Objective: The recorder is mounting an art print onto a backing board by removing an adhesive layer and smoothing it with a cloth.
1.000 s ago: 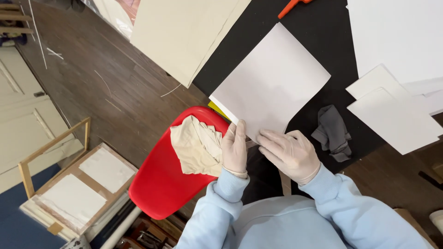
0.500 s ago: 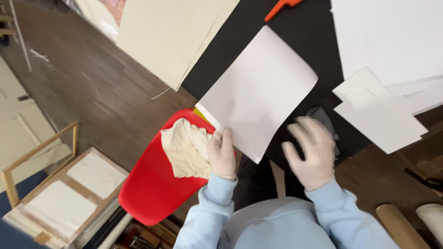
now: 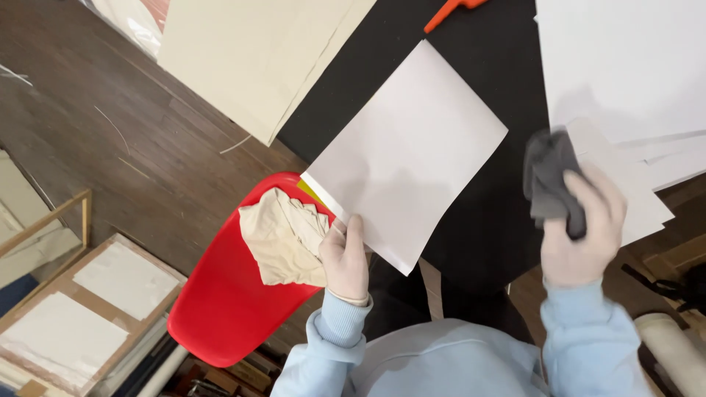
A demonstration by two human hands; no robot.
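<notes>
My left hand [image 3: 344, 259], in a pale glove, pinches the near corner of a large white sheet of paper [image 3: 408, 154] that lies on a black tabletop [image 3: 485, 73]. My right hand [image 3: 585, 231], also gloved, is raised off the table and grips a dark grey cloth [image 3: 551, 180]. The cloth hangs in front of a stack of white sheets [image 3: 625, 66] at the right. Both arms wear light blue sleeves.
A red chair [image 3: 220, 301] stands at my left with a crumpled beige cloth [image 3: 283, 235] on its seat. A cream board [image 3: 257, 51] lies at the table's far left. An orange tool [image 3: 448, 11] lies at the far edge. Wooden framed panels [image 3: 88, 301] rest on the dark floor.
My right hand left the white sheet, moved right, took hold of the grey cloth and lifted it. My left hand kept its hold on the sheet's corner.
</notes>
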